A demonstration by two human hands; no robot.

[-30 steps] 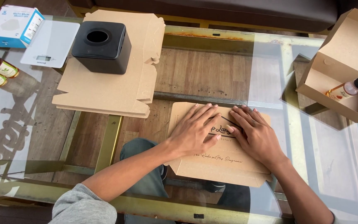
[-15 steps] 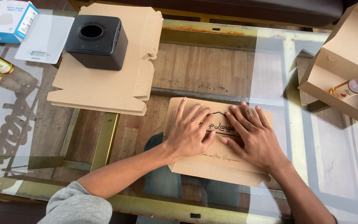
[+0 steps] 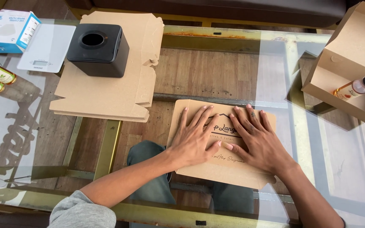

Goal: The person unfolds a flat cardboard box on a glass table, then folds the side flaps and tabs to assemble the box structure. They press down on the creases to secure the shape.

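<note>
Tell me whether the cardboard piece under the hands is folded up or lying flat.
Flat. The printed cardboard piece lies level on the glass table, with the left hand and right hand spread palm-down on it.

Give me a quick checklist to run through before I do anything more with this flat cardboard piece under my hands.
1. Both hands flat on the cardboard piece: ok, left hand and right hand lie palm down on it, fingers spread.
2. Piece lying flat on the glass table: ok, no raised flap shows.
3. Piece fully on the table: cannot tell, its near edge lies close to the table's edge.
4. Room beyond the piece: ok, bare glass lies between it and the far edge.
5. Stack of flat cardboard apart from the piece: ok, a gap shows; a black box sits on it.
6. Open carton with a bottle kept off to the right: ok.
</note>
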